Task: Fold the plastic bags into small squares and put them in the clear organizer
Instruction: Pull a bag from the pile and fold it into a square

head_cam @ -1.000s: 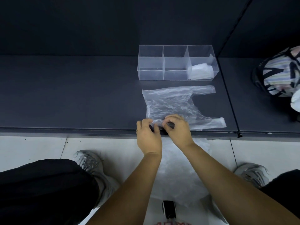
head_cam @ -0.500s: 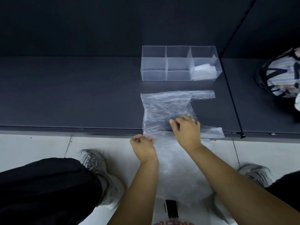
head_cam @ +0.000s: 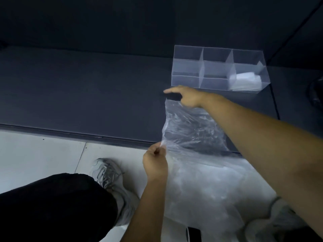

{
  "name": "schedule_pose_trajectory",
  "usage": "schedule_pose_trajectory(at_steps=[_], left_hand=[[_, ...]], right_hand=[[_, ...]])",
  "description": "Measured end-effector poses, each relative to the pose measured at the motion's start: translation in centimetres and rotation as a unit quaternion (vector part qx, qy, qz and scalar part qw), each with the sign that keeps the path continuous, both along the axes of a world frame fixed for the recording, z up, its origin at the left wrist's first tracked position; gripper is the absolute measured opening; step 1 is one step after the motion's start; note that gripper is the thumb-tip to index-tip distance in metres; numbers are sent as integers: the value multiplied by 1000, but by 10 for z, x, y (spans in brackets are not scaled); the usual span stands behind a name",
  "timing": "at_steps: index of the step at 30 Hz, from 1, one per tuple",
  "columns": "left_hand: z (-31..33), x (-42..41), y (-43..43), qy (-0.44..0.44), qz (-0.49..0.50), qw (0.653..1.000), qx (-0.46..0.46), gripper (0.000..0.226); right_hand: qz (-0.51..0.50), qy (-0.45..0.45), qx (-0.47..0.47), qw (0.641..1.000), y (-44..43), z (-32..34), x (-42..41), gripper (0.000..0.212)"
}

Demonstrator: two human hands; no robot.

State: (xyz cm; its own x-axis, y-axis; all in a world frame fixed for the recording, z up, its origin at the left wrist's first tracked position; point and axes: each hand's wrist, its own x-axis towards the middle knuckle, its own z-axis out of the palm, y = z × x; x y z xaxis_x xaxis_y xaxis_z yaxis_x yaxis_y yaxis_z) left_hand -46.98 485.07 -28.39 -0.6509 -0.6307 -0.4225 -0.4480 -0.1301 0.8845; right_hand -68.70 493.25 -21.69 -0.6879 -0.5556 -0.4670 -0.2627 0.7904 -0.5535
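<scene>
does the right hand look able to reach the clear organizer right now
Probably yes: the right hand rests at the far edge of the plastic bag, just in front of the clear organizer, whose top is open, and nothing stands between them.

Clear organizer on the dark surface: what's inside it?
In the right-end compartment of the clear organizer lies a folded whitish plastic bag. Whether more lie beneath it cannot be told.

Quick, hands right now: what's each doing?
Left hand: pinches the plastic bag at its near corner.
Right hand: open, fingers straight at the bag's far edge.
</scene>
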Motion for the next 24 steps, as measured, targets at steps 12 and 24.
schedule_pose_trajectory(at_steps=[12,24], left_hand=[[31,-16,-77,56,-230,970,46,28],[23,-4,-100,40,-49,959,278,20]], right_hand=[[83,-44,24,995,-11,-6,-34,14],[-71,11,-16,997,-24,-30,4,64]])
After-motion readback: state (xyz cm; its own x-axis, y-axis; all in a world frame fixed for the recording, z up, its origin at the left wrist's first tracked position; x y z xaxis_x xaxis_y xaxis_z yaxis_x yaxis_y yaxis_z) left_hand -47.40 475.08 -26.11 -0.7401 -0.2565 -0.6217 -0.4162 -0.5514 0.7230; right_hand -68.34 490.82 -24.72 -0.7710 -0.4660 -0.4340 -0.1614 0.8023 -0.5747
